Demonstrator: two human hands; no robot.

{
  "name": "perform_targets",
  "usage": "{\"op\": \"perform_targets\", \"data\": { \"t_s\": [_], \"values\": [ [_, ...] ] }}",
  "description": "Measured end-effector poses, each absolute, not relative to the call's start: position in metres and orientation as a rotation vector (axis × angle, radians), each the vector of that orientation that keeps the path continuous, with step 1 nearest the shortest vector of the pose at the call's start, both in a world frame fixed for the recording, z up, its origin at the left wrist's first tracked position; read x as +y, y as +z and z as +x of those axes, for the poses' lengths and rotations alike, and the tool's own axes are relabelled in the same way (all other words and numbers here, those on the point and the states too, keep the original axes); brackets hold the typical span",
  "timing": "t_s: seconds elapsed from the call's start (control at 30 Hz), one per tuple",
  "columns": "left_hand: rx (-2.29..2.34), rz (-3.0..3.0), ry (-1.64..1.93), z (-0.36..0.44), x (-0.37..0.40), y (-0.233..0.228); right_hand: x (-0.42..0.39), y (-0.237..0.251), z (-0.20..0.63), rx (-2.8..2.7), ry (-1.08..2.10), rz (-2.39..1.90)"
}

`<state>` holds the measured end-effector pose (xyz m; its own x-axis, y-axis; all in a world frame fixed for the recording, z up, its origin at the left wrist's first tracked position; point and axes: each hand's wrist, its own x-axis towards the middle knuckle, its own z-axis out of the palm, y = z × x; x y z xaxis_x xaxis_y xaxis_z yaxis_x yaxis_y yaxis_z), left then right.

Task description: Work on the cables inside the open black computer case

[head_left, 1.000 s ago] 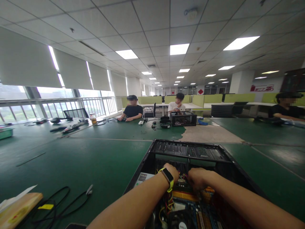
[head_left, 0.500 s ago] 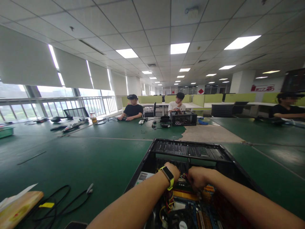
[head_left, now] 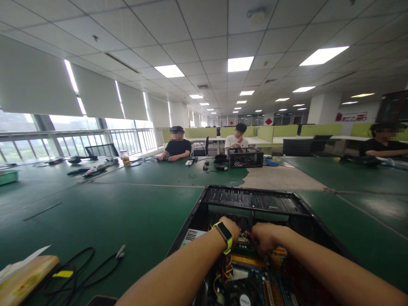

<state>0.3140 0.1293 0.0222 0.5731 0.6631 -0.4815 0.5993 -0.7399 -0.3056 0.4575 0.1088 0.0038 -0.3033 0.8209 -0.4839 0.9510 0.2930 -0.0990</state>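
Green table [head_left: 127, 212]: both hands [head_left: 247, 236] inside open computer case [head_left: 255, 202], curled on wires [head_left: 244, 235].

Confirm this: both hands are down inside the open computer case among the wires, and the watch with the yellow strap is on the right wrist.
Wrong wrist. The head view shows the watch on the left wrist. Both the left hand and right hand are inside the open computer case among the wires.
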Motion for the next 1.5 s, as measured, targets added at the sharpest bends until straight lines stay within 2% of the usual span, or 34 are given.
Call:
{"op": "perform_targets", "data": {
  "t_s": [0.83, 1.5],
  "values": [
    [-1.075, -2.725, 0.729, 0.311, 0.131, 0.015, 0.107, 0.009, 0.456, 2.278, -0.286, 1.579],
    [-1.066, -2.722, 0.727, 0.313, 0.128, 0.017, 0.110, -0.001, 0.458, 2.310, -0.235, 1.547]
  ]
}}
